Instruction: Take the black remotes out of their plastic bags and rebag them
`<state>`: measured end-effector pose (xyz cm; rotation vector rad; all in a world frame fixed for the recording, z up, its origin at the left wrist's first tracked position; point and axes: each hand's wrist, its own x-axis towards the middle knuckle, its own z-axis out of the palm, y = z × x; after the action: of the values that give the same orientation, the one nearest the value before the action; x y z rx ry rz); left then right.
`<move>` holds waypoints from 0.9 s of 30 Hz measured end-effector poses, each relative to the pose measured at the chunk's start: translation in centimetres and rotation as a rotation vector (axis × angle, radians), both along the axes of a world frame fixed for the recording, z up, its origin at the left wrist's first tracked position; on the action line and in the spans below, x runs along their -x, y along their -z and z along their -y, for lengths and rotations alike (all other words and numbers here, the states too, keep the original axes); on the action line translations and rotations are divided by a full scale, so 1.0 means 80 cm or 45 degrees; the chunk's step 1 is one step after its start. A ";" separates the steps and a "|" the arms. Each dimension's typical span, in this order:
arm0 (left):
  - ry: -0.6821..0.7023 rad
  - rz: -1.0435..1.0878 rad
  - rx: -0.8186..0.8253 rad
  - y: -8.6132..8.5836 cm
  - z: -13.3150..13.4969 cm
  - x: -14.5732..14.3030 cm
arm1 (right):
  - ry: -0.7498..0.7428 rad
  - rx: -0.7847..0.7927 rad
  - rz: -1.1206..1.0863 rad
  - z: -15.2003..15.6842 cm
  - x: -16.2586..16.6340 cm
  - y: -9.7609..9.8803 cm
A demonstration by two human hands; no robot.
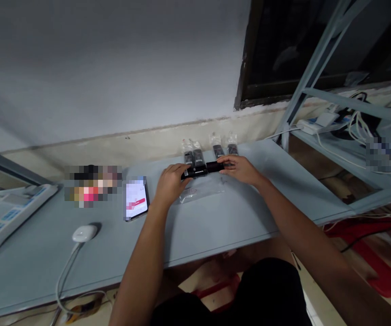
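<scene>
My left hand (171,181) is closed round the left end of a small black device (199,172) with a pale stripe on its side. In my right hand (239,168), thumb and fingers grip a flat dark piece (214,167); its kind is too unclear to tell. The inner ends of the two pieces meet or nearly meet, just above the table. Under them lies a clear plastic bag (202,192). Behind my hands, several black devices (198,157) in clear bags lean toward the wall.
A lit smartphone (137,199) lies left of my left arm. Farther left are a white rounded gadget (84,233) with a cable and a white power strip (14,217). The grey table (212,231) ends close to my lap. A metal shelf (351,104) with tangled cables stands right.
</scene>
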<state>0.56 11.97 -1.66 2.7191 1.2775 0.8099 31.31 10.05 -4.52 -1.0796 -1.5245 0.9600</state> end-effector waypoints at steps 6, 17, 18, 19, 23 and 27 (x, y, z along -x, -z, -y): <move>0.003 0.000 0.011 0.002 -0.001 0.000 | -0.028 0.063 -0.004 -0.003 -0.002 0.004; 0.000 0.000 0.046 0.002 -0.001 -0.002 | -0.040 0.024 0.024 0.000 0.000 0.001; 0.001 0.001 0.049 0.001 0.000 -0.002 | -0.036 0.016 0.035 0.001 0.000 0.001; 0.003 0.004 0.049 0.001 0.000 -0.002 | -0.030 0.007 0.042 0.001 0.000 0.000; 0.015 0.024 0.049 0.000 0.001 -0.003 | -0.014 -0.004 0.038 0.003 0.002 -0.003; 0.020 0.042 0.040 0.000 0.002 -0.004 | -0.018 0.022 0.048 0.004 0.001 -0.005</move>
<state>0.84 11.81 -1.62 2.6763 1.2497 0.8227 31.23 9.74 -4.13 -1.1057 -1.5591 0.9688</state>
